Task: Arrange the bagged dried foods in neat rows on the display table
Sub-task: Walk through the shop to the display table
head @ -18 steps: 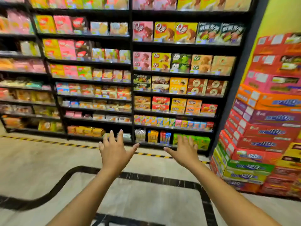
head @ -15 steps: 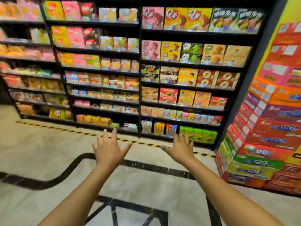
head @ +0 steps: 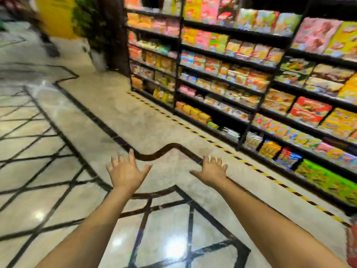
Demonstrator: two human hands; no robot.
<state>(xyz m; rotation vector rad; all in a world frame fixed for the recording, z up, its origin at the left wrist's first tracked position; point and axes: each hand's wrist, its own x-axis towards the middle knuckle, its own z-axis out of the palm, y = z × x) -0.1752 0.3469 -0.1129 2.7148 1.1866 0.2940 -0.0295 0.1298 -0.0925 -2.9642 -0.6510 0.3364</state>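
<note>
Marble floor (head: pixel 146 120) with black inlay, snack shelving (head: pixel 176 84) along the right. Left hand (head: pixel 126 171) and right hand (head: pixel 211 171) are both out front, fingers spread, holding nothing. No display table or bagged dried foods identifiable in view, so can't describe the bags; shelf goods are blurred. Reads as a transit step, no arranging visible. Next: find table and stock, grab a bag.

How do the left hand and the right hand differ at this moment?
The left hand spreads its fingers wide; the right hand holds them closer together. The right hand is nearer the shelves than the left hand. Both are empty, palms down.
</note>
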